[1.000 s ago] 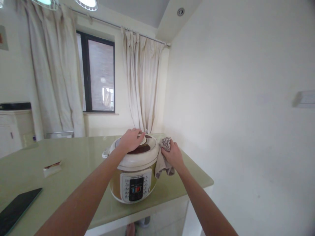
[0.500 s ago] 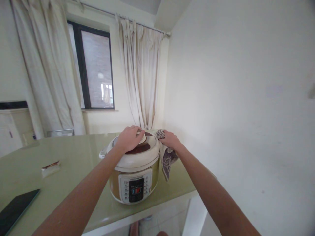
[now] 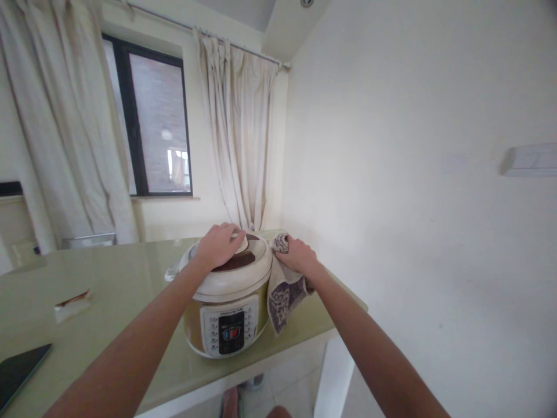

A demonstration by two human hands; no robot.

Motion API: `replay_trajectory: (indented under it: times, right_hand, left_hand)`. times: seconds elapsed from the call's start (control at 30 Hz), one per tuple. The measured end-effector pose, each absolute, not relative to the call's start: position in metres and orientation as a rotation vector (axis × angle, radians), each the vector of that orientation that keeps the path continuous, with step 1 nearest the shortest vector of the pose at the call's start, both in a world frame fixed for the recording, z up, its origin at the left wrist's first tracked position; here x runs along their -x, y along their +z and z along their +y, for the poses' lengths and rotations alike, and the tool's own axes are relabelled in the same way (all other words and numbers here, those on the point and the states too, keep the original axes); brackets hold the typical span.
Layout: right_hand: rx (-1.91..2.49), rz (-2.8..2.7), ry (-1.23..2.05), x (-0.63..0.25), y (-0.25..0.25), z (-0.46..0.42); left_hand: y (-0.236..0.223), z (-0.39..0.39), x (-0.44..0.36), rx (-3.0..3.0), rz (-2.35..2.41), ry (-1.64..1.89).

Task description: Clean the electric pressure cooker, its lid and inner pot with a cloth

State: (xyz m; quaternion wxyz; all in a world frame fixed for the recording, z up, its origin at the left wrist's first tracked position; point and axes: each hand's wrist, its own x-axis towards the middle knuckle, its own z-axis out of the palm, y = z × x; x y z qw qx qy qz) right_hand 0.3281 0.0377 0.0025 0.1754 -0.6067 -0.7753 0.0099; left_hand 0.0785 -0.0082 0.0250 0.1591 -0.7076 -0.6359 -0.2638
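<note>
A white and gold electric pressure cooker (image 3: pixel 226 296) stands upright on the pale green table, its lid on and its control panel facing me. My left hand (image 3: pixel 220 244) lies over the handle on top of the lid, fingers curled around it. My right hand (image 3: pixel 298 255) grips a patterned grey-purple cloth (image 3: pixel 282 299) at the cooker's right side. The cloth hangs down from that hand, close against the cooker's wall. Part of the lid handle is hidden under my left fingers.
On the left of the green table (image 3: pixel 134 290) lie a small white packet (image 3: pixel 72 306) and a dark flat device (image 3: pixel 21 371). A white wall runs along the right side. Behind are curtains (image 3: pixel 235 128) and a window (image 3: pixel 159 125).
The view has turned slightly right, so everything sits further left. My right hand and the cloth have shifted around the cooker's right side, and the cloth hangs wider. My left hand stays on the lid.
</note>
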Motion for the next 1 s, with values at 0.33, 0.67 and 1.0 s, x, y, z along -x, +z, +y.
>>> replay_trajectory:
  times: [0.33,0.67,1.0]
  right_hand:
    - [1.666,-2.218,-0.357,-0.294,0.010,0.061]
    - [1.482,-2.293,0.326,-0.338,0.000,0.063]
    - [1.646,-2.124,0.211,-0.304,-0.004,0.101]
  left_hand:
    - [0.025,-0.007,-0.078,2.015,-1.819,-0.761]
    - [0.025,-0.008,-0.079,2.018,-1.829,-0.761]
    - [0.024,-0.006,-0.077,2.078,-1.794,-0.794]
